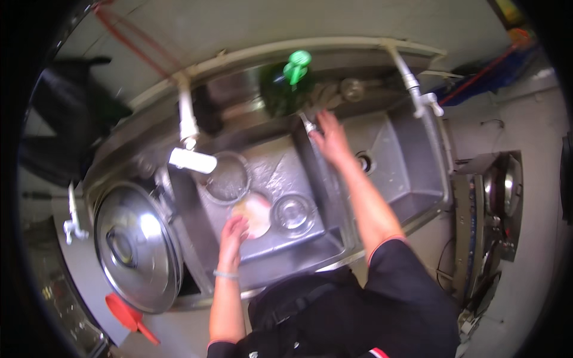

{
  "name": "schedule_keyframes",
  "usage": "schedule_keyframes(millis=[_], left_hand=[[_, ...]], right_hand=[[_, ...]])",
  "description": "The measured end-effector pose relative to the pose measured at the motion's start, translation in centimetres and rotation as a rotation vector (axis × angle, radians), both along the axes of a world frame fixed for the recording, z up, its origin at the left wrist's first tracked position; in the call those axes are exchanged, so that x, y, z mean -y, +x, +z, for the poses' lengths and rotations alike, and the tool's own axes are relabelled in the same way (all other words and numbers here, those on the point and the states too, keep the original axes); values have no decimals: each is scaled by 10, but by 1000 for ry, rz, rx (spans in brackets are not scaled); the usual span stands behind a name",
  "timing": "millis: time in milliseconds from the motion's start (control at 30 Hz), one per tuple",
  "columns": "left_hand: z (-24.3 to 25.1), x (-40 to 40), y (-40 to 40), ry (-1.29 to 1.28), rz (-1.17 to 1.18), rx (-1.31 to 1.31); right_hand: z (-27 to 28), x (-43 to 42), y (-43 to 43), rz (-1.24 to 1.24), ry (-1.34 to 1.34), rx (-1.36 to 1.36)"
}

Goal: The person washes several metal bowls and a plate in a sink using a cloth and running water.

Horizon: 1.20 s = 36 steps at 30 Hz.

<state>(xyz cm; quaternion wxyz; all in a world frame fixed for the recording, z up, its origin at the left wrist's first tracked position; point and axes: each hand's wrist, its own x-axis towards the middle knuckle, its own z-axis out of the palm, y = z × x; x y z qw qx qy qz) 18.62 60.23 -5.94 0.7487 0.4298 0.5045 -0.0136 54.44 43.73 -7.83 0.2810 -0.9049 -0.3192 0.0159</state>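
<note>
My left hand (pixel 234 232) is in the left basin of a stainless steel sink (pixel 291 259), fingers bent at the edge of a round whitish-pink dish (pixel 254 215). Whether it grips the dish is too blurred to tell. Right of the dish sits a clear round bowl (pixel 293 215). Behind it a round metal-rimmed vessel or strainer (pixel 226 178) lies below the left tap (pixel 192 160). My right hand (pixel 330 136) reaches over the divider towards the back ledge, fingers apart. Close to its fingertips is a small blurred metal item (pixel 308 124).
A large metal lid (pixel 134 250) stands at the left of the sink. A red plastic scoop or dipper (pixel 127 313) is below it. On the back ledge are a dark bottle with a green pump top (pixel 296 67) and a small glass (pixel 352 89). Another tap (pixel 416 91) overhangs the right basin (pixel 380 179).
</note>
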Motion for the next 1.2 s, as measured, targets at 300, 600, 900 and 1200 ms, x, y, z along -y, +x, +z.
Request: schedule_keyframes(millis=[300, 600, 900, 1200], left_hand=[[-64, 39, -28, -28, -130, -199], [-56, 49, 20, -30, -45, -247], [-41, 57, 78, 633, -663, -118], [-130, 93, 39, 607, -623, -360]], right_hand=[[-8, 140, 123, -492, 72, 380], [-53, 216, 344, -455, -660, 265], [12, 151, 182, -465, -187, 140], [75, 102, -107, 161, -109, -294]])
